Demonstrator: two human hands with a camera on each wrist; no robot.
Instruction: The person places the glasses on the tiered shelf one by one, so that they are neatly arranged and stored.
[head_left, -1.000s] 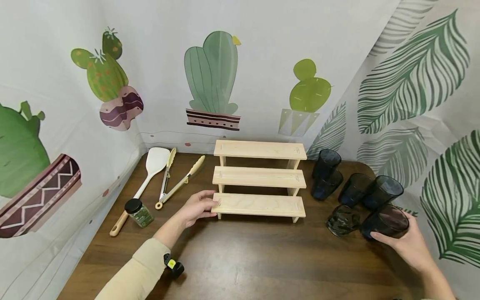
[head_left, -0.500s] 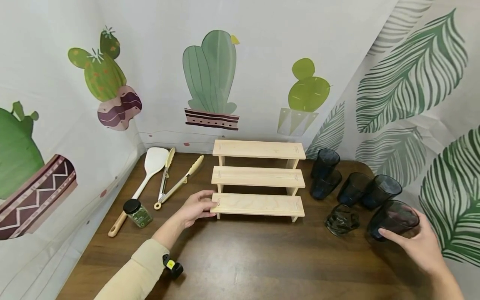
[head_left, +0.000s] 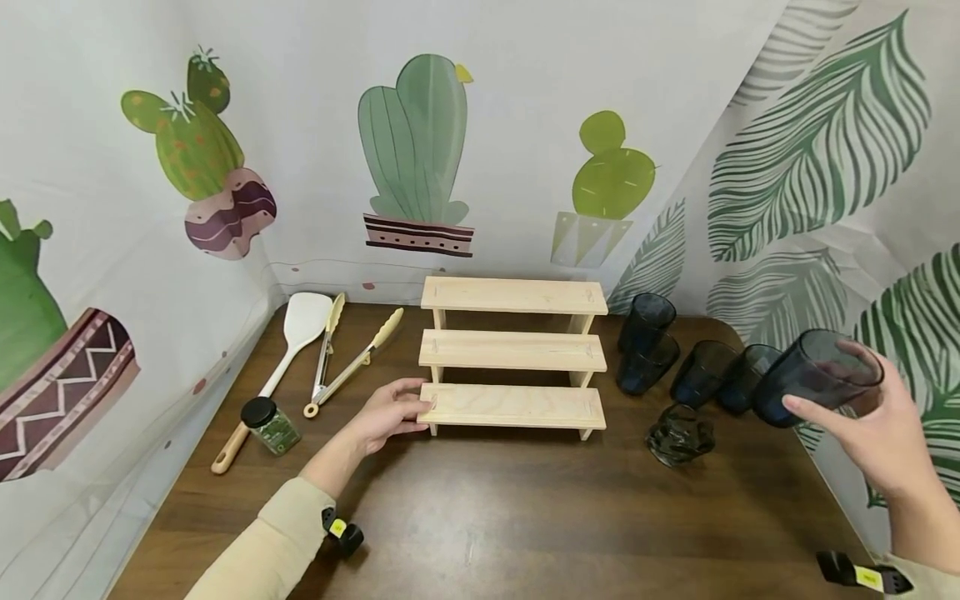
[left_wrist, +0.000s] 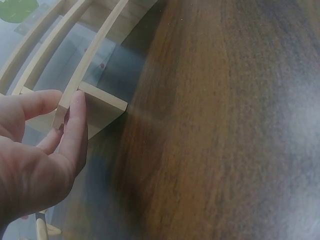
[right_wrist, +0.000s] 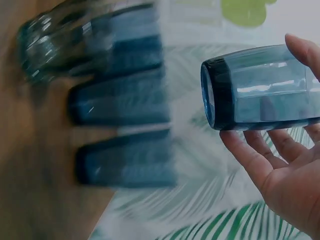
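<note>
A three-tier wooden shelf point(head_left: 513, 406) stands mid-table. My left hand point(head_left: 388, 417) pinches the left end of its lowest board, thumb and fingers on opposite faces, as the left wrist view shows with the hand point(left_wrist: 45, 150). My right hand point(head_left: 881, 425) holds a dark blue drinking glass point(head_left: 806, 379) off the table, tilted, its base toward the left. In the right wrist view the thumb lies on one side of the glass point(right_wrist: 265, 90) and the fingers on the other. Several similar blue glasses point(head_left: 701, 375) and a smaller wavy grey glass point(head_left: 678, 437) stand nearby on the table.
At the left lie a white spatula point(head_left: 303, 325) with a wooden handle and open tongs point(head_left: 352, 375). A black-lidded jar of green herbs point(head_left: 272, 427) rests over the spatula handle. Printed curtains point(head_left: 510, 125) border the brown wooden table point(head_left: 525, 517) at the back and sides.
My right hand has lifted the blue glass off the table, moving it up and to the right, away from the grey glass. My left hand keeps its hold on the shelf.
</note>
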